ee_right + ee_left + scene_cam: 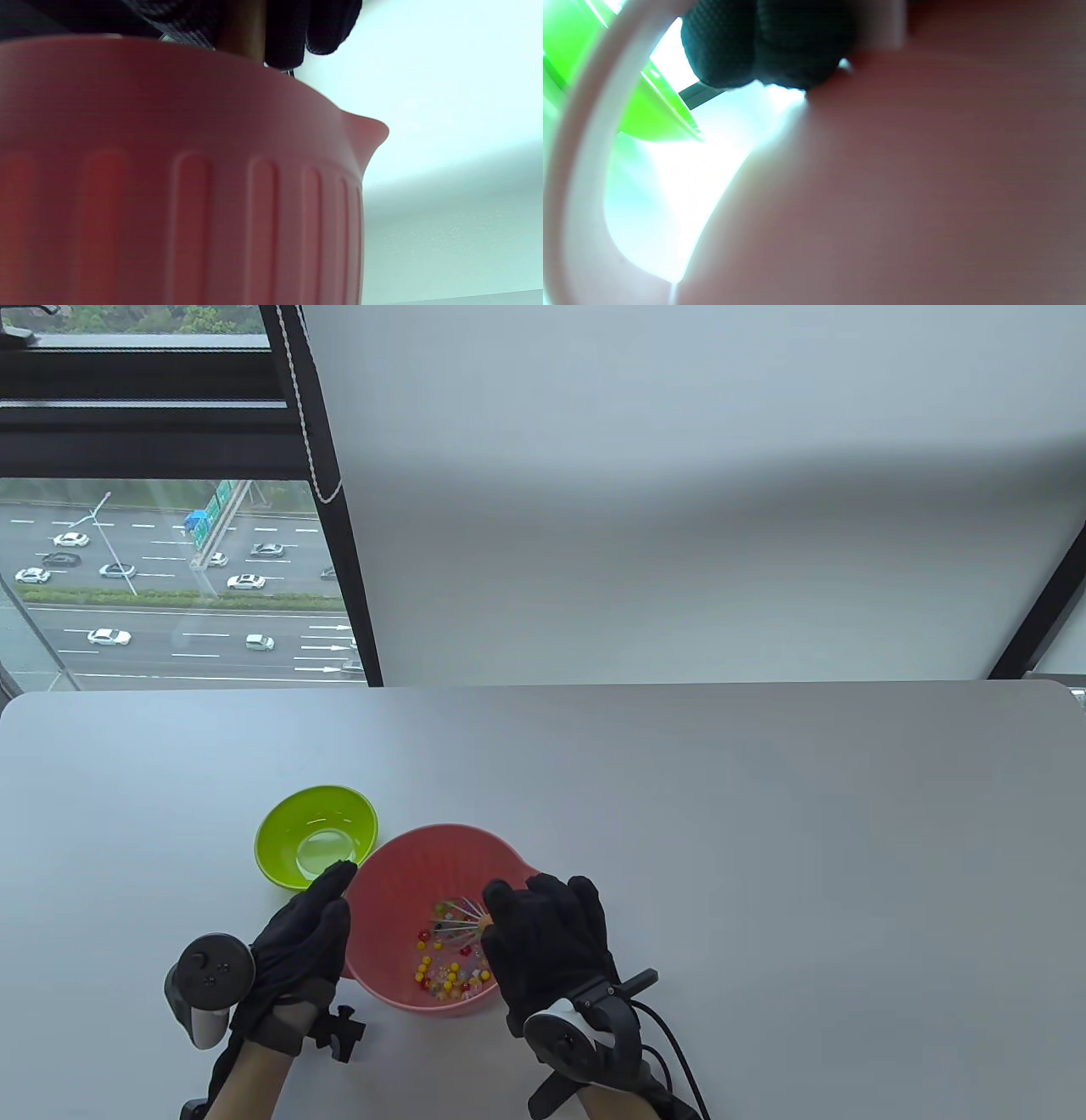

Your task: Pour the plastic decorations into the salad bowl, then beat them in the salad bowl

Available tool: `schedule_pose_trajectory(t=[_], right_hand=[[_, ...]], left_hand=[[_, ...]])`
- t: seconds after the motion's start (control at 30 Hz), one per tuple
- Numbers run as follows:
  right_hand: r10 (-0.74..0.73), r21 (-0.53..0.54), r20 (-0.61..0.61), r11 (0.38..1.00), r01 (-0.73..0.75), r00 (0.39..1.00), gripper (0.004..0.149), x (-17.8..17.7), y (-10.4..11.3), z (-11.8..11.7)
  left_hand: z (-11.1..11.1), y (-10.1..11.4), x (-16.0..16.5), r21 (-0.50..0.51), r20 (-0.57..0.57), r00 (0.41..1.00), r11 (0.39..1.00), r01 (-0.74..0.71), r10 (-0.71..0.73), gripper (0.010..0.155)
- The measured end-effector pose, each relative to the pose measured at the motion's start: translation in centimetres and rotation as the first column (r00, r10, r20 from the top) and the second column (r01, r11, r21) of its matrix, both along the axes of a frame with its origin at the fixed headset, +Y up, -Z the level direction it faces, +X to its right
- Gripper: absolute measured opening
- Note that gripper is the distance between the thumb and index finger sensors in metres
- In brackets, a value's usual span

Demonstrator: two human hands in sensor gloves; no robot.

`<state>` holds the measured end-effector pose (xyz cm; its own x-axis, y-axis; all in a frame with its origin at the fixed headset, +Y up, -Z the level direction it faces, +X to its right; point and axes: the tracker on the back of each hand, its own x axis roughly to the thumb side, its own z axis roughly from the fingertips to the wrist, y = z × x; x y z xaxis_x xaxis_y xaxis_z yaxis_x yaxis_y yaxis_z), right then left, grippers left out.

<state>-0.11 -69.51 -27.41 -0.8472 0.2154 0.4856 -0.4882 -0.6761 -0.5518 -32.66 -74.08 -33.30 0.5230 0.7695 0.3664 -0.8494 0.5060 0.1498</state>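
A pink ribbed salad bowl (399,882) with a pour spout stands on the table, near the front. Several small red, yellow and white plastic decorations (443,971) lie on its bottom. My right hand (543,937) is over the bowl's right rim, its fingers curled round the wooden handle of a wire whisk (456,923) whose wires are down among the decorations. The handle (244,29) shows between the gloved fingers above the bowl wall (182,178). My left hand (301,937) rests with straight fingers against the bowl's left outer wall (903,190).
An empty lime green bowl (284,831) stands just behind and left of the pink bowl, close to my left fingertips; its rim (661,114) shows in the left wrist view. The white table (764,831) stretches right and back. A window is behind it.
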Motion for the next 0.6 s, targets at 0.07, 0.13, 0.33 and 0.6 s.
schedule_pose_trajectory(t=[0.07, 0.13, 0.33, 0.6], right_hand=[[-0.009, -0.002, 0.002, 1.0, 0.009, 1.0, 0.065, 0.1, 0.0, 0.0], [-0.015, 0.001, 0.005, 1.0, 0.015, 1.0, 0.064, 0.2, 0.1, 0.0], [-0.045, 0.017, 0.017, 0.999, 0.045, 0.999, 0.062, 0.8, 0.5, 0.0], [-0.099, 0.024, 0.016, 0.995, 0.098, 0.995, 0.061, 1.6, 1.0, 0.1]], left_hand=[[0.0, 0.0, 0.0, 0.0, 0.0, 1.0, 1.0, 0.0, 0.0, 0.058], [0.0, 0.0, 0.0, 0.0, 0.001, 1.0, 1.0, -0.001, 0.001, 0.058], [0.0, 0.0, 0.0, 0.0, 0.001, 1.0, 1.0, -0.001, 0.001, 0.058], [0.0, 0.0, 0.0, 0.0, 0.001, 1.0, 1.0, -0.001, 0.001, 0.058]])
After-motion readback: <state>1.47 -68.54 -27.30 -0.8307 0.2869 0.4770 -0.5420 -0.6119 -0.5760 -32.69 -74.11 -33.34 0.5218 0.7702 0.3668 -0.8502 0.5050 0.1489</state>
